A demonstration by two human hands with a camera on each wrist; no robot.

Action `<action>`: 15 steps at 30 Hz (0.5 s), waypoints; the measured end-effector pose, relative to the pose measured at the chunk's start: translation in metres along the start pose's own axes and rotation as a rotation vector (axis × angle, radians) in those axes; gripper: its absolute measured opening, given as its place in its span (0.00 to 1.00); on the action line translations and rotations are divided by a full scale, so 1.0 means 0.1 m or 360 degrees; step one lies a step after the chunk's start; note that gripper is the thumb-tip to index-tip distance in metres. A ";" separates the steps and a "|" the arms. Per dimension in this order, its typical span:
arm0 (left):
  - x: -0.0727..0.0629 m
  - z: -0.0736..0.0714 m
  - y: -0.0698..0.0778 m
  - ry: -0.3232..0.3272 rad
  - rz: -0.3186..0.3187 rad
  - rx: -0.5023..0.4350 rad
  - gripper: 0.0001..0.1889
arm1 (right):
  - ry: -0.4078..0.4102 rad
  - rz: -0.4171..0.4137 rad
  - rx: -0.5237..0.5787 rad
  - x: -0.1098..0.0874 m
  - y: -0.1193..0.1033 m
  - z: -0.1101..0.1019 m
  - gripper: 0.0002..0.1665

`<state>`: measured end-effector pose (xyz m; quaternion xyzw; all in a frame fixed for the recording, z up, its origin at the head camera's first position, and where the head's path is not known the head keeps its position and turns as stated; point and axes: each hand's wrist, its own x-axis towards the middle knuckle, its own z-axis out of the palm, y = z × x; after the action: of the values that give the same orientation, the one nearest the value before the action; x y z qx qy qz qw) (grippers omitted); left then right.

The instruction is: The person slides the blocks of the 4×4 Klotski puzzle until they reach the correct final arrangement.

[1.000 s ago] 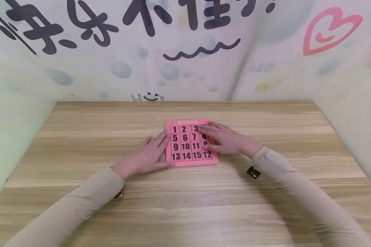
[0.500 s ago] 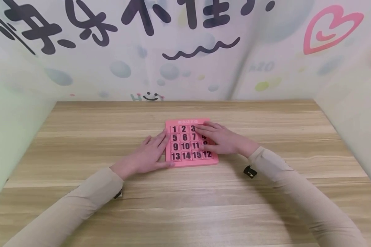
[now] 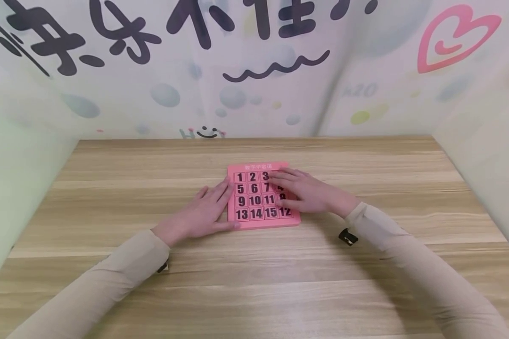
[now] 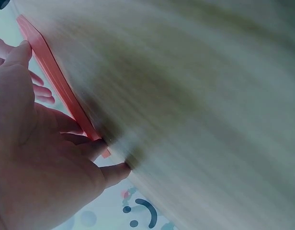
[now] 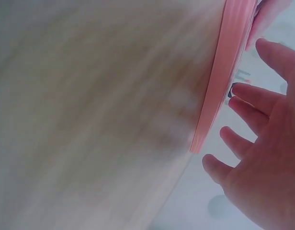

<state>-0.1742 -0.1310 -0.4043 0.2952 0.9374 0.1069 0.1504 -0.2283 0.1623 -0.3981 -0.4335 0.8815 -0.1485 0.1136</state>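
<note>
Pink sliding number puzzle (image 3: 255, 201) is flat on the wood-grain tabletop (image 3: 254, 282). Left hand (image 3: 202, 212) is touching its left edge, thumb and fingers apart; right hand (image 3: 311, 192) is over its right side, grip loose, fingers spread.

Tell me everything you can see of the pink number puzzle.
The pink puzzle is a thin, squarish, plastic-looking board lying flat on the table, white lettering along its far rim. Its tiles carry black numerals in four rows; 1, 5, 9 and 13 run down the left, while the top right slot is hidden. The left hand touches its left edge; the right hand extends over its right side, contact unclear.
</note>
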 end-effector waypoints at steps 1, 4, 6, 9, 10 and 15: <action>0.00 0.00 0.00 0.0000 -0.0001 0.0002 0.52 | 0.0005 -0.0001 0.0002 -0.01 0.00 -0.01 0.37; 0.01 0.01 0.00 0.0008 0.0007 0.0011 0.52 | 0.0017 -0.0006 -0.0008 -0.06 0.01 -0.03 0.37; 0.01 0.01 0.01 0.0010 0.0007 0.0011 0.52 | 0.0028 -0.0012 -0.0015 -0.09 0.02 -0.04 0.37; 0.00 0.00 0.01 0.0008 0.0000 0.0011 0.52 | 0.0032 -0.0024 -0.0023 -0.14 0.03 -0.05 0.36; 0.00 0.00 0.01 0.0007 -0.0003 0.0009 0.52 | 0.0029 -0.0024 -0.0021 -0.16 0.04 -0.04 0.36; 0.01 0.01 0.01 0.0009 -0.0007 0.0009 0.52 | 0.0002 -0.0001 -0.0027 -0.21 0.05 -0.04 0.37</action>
<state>-0.1743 -0.1298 -0.4050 0.2932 0.9388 0.1050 0.1470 -0.2203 0.1826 -0.3950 -0.4348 0.8826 -0.1413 0.1093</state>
